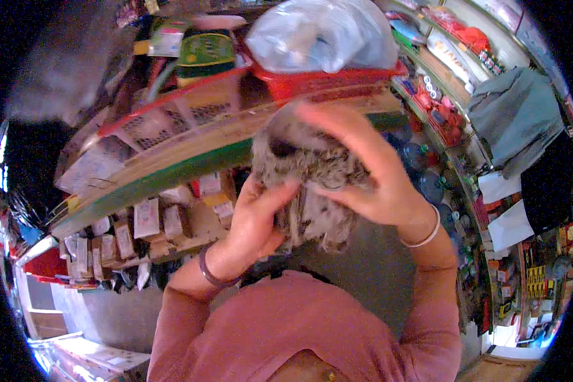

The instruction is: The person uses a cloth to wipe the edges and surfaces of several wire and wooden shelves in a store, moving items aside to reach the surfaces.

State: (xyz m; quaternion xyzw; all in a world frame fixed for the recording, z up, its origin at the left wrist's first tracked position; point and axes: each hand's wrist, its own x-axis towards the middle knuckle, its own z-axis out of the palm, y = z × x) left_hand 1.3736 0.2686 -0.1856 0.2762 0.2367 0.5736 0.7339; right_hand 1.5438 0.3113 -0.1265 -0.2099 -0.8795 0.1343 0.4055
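A shaggy grey-brown bundle of stringy fibre or cloth point(315, 167) is held up in front of my chest; blur leaves its exact kind unclear. On its lower left side, my left hand point(260, 217) grips it with the thumb pressed across the front. My right hand point(372, 167) curves around its upper right, fingers over the top and thumb beneath. A dark hollow shows near the top of the bundle. Loose strands hang down below both hands. Parts of the left fingers are hidden behind it.
A wooden counter point(191, 143) with a green edge runs ahead, bearing a red-rimmed plastic basket point(172, 110) and a red tub point(324, 81) with a clear plastic bag point(320, 38). Small boxes point(148, 217) fill the shelf below. Stocked shelves point(439, 110) line the right, with a grey-green cloth point(515, 114) hanging there.
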